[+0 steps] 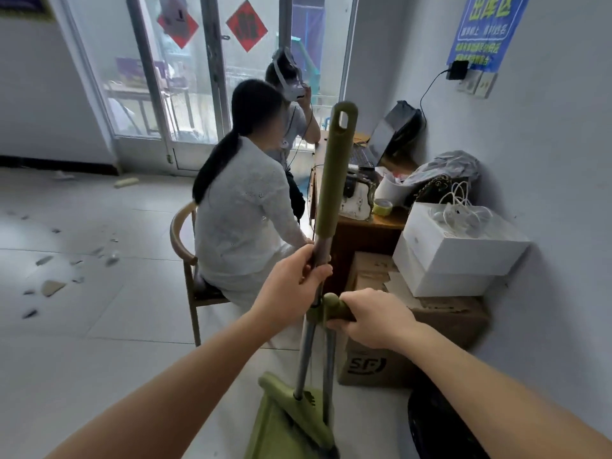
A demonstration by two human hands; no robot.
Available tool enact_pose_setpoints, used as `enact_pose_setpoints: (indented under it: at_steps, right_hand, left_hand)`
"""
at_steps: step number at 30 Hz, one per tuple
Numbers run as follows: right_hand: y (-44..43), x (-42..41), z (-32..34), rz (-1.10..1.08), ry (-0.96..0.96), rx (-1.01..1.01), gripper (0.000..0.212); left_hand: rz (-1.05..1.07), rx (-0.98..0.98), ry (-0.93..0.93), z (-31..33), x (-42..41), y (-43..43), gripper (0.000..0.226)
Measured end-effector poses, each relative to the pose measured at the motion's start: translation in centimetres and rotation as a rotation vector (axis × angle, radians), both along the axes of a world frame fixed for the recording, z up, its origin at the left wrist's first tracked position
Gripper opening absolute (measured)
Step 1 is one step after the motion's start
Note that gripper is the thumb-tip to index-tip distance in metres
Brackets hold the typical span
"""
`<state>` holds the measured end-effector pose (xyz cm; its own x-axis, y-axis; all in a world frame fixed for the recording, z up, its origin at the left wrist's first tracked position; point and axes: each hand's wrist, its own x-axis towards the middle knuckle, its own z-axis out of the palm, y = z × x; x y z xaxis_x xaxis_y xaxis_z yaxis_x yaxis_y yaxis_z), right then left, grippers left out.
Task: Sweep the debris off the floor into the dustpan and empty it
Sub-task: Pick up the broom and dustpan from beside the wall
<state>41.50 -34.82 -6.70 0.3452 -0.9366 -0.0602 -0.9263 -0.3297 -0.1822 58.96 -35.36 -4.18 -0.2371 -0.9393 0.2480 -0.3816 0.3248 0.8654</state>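
An olive-green broom [332, 180] stands upright in front of me, its long handle rising past a seated person. My left hand [291, 283] grips the broom's metal shaft just below the green sleeve. My right hand [374, 318] grips the short green handle of the dustpan [288, 422], whose green pan sits on the floor at the bottom, clipped beside the broom. Debris [51, 286], several grey and beige shards, lies scattered on the white tiles at the left.
A person sits on a wooden chair [185, 246] straight ahead, a second person beyond. A cluttered desk [371, 226], white boxes [457, 250] and a cardboard carton [381, 362] line the right wall. A black bin [437, 425] is at the bottom right. Glass doors [205, 77] stand behind.
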Motion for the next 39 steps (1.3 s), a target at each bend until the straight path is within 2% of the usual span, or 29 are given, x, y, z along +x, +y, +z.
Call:
enact_pose_setpoints:
  at_steps: [2, 5, 12, 19, 28, 36, 39]
  right_hand:
    - [-0.7, 0.8, 0.0, 0.033, -0.004, -0.005, 0.026]
    - [-1.8, 2.2, 0.1, 0.094, 0.012, -0.011, 0.022]
    - [-3.5, 6.5, 0.3, 0.197, 0.037, -0.018, 0.019]
    - [-5.7, 12.2, -0.2, 0.304, 0.046, -0.029, 0.028]
    - [-7.9, 20.5, -0.9, 0.376, 0.023, -0.005, 0.033]
    - [-9.4, 27.9, -0.3, 0.41, 0.027, -0.013, 0.034]
    - [-10.1, 30.6, -0.5, 0.421, 0.026, -0.007, 0.032]
  left_hand:
    - [0.039, -0.008, 0.007, 0.0, 0.7, -0.1, 0.011]
    - [0.11, -0.013, 0.03, 0.1, 1.8, 0.1, 0.021]
    - [0.255, -0.004, 0.037, -0.1, 5.2, 0.4, 0.008]
    - [0.42, 0.011, 0.012, -0.3, 10.2, 0.2, 0.017]
    - [0.543, -0.014, -0.066, -0.5, 17.6, -0.6, 0.014]
    - [0.593, -0.011, -0.046, -0.6, 24.5, -2.1, 0.006]
    - [0.619, -0.014, -0.059, -0.8, 27.1, -2.6, 0.009]
